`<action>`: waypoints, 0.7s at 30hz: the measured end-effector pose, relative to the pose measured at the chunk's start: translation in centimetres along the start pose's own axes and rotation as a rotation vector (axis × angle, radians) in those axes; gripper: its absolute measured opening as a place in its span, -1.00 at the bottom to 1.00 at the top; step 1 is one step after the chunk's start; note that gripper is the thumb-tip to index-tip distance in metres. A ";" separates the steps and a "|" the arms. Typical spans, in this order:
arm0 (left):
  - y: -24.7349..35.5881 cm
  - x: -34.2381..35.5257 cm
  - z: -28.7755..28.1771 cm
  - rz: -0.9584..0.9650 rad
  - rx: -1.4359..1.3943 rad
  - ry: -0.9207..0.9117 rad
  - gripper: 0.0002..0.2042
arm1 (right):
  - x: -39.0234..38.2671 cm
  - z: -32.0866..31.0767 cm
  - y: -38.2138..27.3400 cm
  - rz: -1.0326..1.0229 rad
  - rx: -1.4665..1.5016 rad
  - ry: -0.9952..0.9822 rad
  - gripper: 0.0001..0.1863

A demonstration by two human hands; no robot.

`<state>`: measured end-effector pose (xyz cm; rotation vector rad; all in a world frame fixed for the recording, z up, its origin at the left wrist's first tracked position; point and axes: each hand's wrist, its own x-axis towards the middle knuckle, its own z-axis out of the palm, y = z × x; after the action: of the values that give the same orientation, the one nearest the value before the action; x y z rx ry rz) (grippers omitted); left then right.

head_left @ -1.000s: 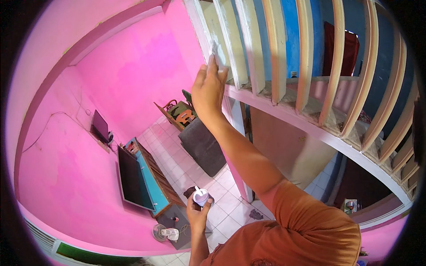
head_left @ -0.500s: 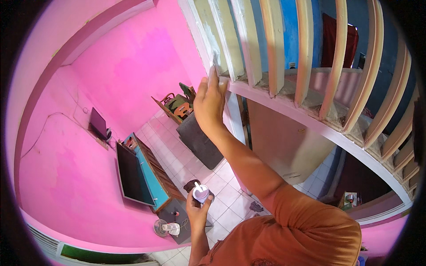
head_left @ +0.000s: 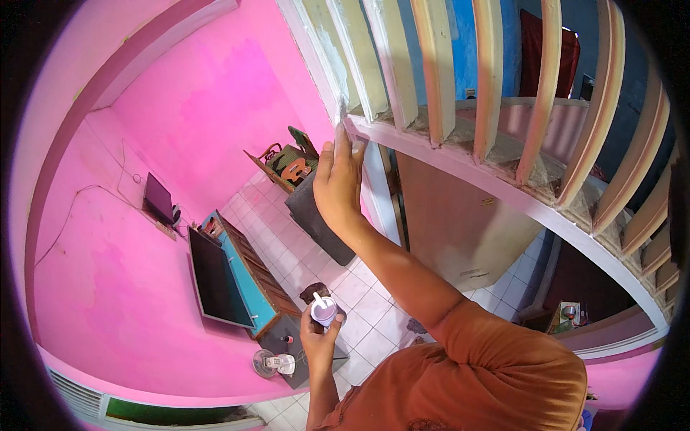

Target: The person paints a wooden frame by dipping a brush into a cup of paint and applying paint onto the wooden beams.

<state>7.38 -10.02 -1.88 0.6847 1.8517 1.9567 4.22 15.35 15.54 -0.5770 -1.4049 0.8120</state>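
Observation:
My left hand (head_left: 320, 341) is wrapped round a small white cup (head_left: 324, 314) with pale lilac stuff in it. A short white handle (head_left: 319, 300) stands up out of the cup, leaning on its rim. Raised high, my right hand (head_left: 339, 179) has its fingers stretched upward against the corner of the white frame (head_left: 349, 122), where the upright meets the lower rail. The fingertips look whitish, and no tool shows in them. White smears mark the frame's upright just above the hand. Slanted wooden slats (head_left: 442, 79) run along the rail to its right.
Far below are a television (head_left: 219, 280) on a blue cabinet, a fan (head_left: 266, 363), a dark grey block-shaped seat (head_left: 323, 223) and a wooden chair with a guitar (head_left: 295, 170). A beige panel (head_left: 460, 215) stands under the rail. Pink walls (head_left: 208, 93) surround the tiled floor.
My right hand has slid a little down the frame's upright, to its bottom corner. The view has shifted slightly. My left hand keeps hold of the cup.

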 end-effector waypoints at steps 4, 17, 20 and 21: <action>0.4 -0.2 0.3 0.009 0.003 -0.010 -0.43 | 1.0 -0.1 0.5 -0.056 -0.006 0.035 -0.41; 0.4 -0.7 0.1 0.002 0.016 0.009 -0.46 | -1.6 0.0 0.9 -0.060 -0.026 0.005 -0.40; -0.1 -0.8 -0.1 -0.002 -0.002 0.014 -0.46 | -2.0 -0.2 1.2 -0.077 0.029 0.015 -0.40; 0.0 -0.9 -0.2 -0.003 -0.003 0.017 -0.46 | -1.4 -0.3 1.2 -0.121 0.003 0.045 -0.41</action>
<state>8.05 -10.66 -2.00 0.6658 1.8590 1.9689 4.40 15.07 13.71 -0.5002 -1.3832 0.6999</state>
